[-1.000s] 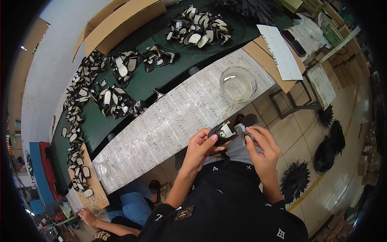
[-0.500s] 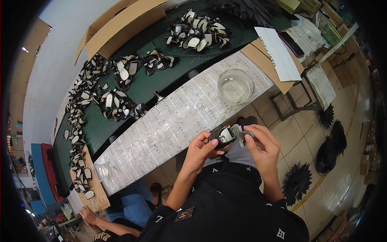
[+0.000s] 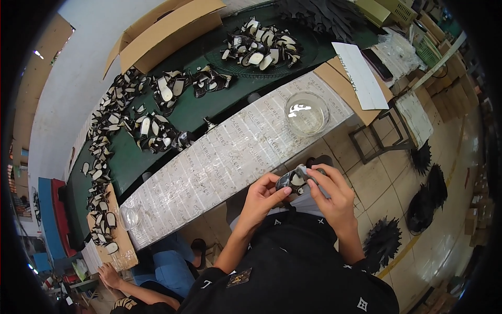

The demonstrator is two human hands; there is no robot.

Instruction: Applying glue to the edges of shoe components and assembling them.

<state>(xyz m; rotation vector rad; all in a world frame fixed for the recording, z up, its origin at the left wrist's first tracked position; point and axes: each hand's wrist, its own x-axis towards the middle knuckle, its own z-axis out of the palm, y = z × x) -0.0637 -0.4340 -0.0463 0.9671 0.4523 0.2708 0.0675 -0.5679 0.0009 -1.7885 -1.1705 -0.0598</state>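
Note:
In front of my torso, my left hand [image 3: 262, 198] is closed round a small black part with a whitish inner face [image 3: 296, 181], which looks like a piece of a shoe. Its thumb presses on the near side. My right hand [image 3: 333, 194] pinches a thin grey piece [image 3: 301, 169] at the part's upper right edge. Fingers partly hide the grey piece, and I cannot tell whether it is joined to the black part. Both hands are just off the near edge of the wrapped bench [image 3: 230, 154].
A clear round bowl [image 3: 307, 129] with liquid stands on the bench. Similar black-and-white parts [image 3: 261, 44] fill a tray on the green table; more lie in piles to the left. A co-worker's hands [image 3: 111, 276] rest at lower left. Black bundles [image 3: 383, 239] lie on the floor at right.
My right hand has shifted slightly left, bringing the grey piece against the black part. The part has turned a little in my left hand.

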